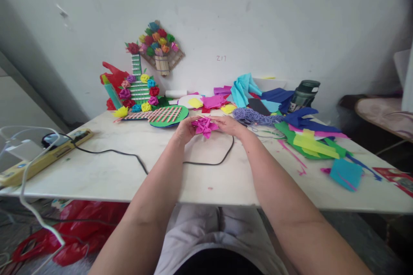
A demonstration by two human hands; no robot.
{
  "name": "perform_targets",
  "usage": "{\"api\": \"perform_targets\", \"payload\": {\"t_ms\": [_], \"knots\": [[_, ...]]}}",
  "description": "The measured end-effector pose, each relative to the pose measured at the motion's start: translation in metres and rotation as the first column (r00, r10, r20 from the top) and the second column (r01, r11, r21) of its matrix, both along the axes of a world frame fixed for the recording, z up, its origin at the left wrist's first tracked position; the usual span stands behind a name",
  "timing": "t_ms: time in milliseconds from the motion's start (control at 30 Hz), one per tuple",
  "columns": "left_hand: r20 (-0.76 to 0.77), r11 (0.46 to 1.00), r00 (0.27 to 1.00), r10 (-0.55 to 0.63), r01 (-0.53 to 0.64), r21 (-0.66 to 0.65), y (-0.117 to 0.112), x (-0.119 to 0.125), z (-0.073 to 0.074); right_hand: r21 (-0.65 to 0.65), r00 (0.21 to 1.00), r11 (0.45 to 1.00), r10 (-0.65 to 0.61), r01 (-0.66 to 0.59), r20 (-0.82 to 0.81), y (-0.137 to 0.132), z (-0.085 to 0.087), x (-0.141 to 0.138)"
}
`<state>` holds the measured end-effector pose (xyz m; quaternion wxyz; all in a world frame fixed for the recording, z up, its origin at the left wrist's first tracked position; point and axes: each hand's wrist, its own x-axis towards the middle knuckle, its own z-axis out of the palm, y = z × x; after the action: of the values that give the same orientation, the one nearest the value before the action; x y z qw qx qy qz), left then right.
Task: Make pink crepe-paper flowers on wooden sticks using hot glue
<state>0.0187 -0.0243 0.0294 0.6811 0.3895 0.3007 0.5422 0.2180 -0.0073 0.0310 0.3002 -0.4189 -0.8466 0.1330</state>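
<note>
The flower (205,127) is showing bright magenta. The bouquet (158,42) is mixing blue, red, yellow, orange, green and pink. The oval board (184,114) is wearing a pinkish-tan crisscross lattice (165,114) over green. Pale stripes (139,91) are crossing the green panel (137,87). The yarn (256,117) is showing lavender, the table (219,184) white with faint smudges, the power strip (38,162) pale yellow, the cord (206,163) black, and the floor bag (80,227) red.

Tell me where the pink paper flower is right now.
In the head view, the pink paper flower is near the centre, held between the left hand and right hand, above the white table.
</note>
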Motion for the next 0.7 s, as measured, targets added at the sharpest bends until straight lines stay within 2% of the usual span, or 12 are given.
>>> {"api": "perform_targets", "payload": {"t_ms": [267, 500, 700], "knots": [[-0.075, 0.999, 0.997, 0.005, -0.002, 0.046, 0.0044, 0.0021, -0.0045, 0.036, 1.000, 0.999, -0.015, 0.015, -0.017, -0.0039, 0.0021, -0.0015], [-0.098, 0.995, 0.995, -0.016, 0.025, 0.092, 0.0057, 0.0009, -0.0061, 0.066, 0.995, 0.997, -0.048, 0.043, 0.083, -0.0080, 0.0052, -0.0015], [-0.117, 0.995, 0.993, -0.025, 0.036, 0.097, 0.0086, 0.0002, -0.0089, 0.088, 0.997, 0.996, -0.033, 0.027, 0.069, -0.0088, 0.0056, -0.0015]]}}
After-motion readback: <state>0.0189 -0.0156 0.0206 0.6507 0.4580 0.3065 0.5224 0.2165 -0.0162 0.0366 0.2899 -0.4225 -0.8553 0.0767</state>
